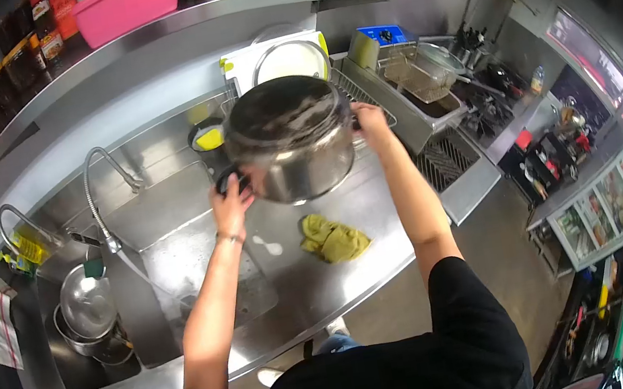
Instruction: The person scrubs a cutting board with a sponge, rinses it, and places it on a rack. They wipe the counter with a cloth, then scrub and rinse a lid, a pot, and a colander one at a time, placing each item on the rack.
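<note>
A large steel pot is held up above the steel counter, tilted so that its dark, stained bottom faces up toward me. My left hand is closed on the black handle at its left side. At the right side, my right hand grips the other handle. Below the pot, a crumpled yellow-green cloth lies on the counter, with a small whitish wet patch to its left.
A sink with a hose tap lies to the left, and a second basin holds pots. Behind the pot stand a rack with a white board and a lid. A fryer stands right; a shelf runs above.
</note>
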Demonstrator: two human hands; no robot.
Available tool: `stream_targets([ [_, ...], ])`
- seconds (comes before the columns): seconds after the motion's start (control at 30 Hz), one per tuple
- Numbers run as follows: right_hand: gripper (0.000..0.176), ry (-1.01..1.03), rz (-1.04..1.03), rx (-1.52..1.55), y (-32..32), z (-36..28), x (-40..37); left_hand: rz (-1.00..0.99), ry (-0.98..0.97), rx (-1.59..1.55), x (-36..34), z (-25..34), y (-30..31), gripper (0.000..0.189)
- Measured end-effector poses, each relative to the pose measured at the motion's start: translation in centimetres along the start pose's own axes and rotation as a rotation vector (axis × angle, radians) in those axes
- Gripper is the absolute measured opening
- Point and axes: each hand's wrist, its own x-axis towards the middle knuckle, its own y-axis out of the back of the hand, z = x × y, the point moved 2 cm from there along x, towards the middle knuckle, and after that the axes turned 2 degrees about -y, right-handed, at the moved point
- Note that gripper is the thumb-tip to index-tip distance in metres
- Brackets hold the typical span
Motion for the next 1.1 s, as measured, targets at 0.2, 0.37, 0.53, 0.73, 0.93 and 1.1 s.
stream_targets([
  [0.2, 0.020, -0.172, 0.208, -0.166, 12.2, -0.9, 12.6, 0.066, 0.155, -0.094, 10.3, -9.8, -13.2, 0.023],
  [0.37, 0.023, -0.181, 0.276, -0.288, 15.3, 0.4, 17.2, 0.120, 0.266, -0.053, 14.1, -14.9, -16.7, 0.030],
  [0.53, 0.033, -0.245, 0.322, -0.122, 16.7, 1.1, 20.6, -0.103, 0.350, 0.123, 16.5, -18.1, -18.0, 0.057],
  [0.73, 0.030, -0.121, -0.007, -0.047, 18.4, 4.1, 25.7, 0.338, 0.298, 0.026, 17.7, -21.8, -19.2, 0.068],
  [0.93, 0.030, 0.137, 0.156, -0.298, 19.7, 5.5, 28.2, 0.358, 0.332, 0.150, 18.3, -23.0, -19.3, 0.062],
  [1.1, 0.043, 0.342, 0.081, -1.053, 18.2, 5.0, 29.8, 0.442, -0.026, 0.746, 17.2, -20.0, -19.5, 0.060],
])
